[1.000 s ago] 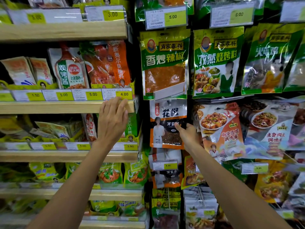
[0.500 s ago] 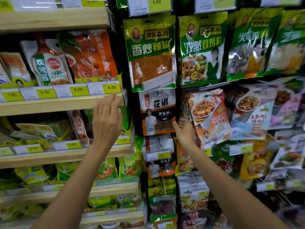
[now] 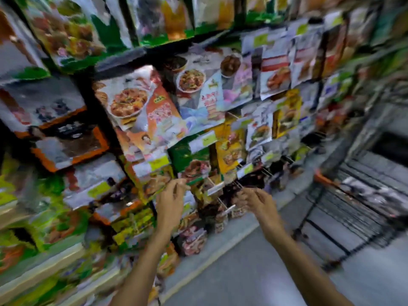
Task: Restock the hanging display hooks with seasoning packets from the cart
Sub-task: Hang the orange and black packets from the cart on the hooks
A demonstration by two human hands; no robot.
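Note:
The head view is heavily blurred. Rows of seasoning packets hang on the display, among them a white and orange packet [image 3: 141,111] and a dark green packet [image 3: 192,160]. My left hand [image 3: 171,200] is raised just below the green packet with its fingers loosely extended and holds nothing. My right hand [image 3: 254,200] hovers beside it, fingers relaxed and empty, in front of some thin metal hooks [image 3: 239,185]. The wire cart [image 3: 357,195] stands at the right with pale packets lying in it.
Wooden shelves [image 3: 44,268] with green and orange packets fill the lower left. Yellow price tags [image 3: 204,140] stick out from the hook ends. Grey floor [image 3: 254,272] runs between the display and the cart, whose orange corner [image 3: 321,175] is nearest the hooks.
The view has swung right and down, bringing the cart into sight. My left hand left the shelf edge and my right hand left the black packet; both dropped to the lower hooks.

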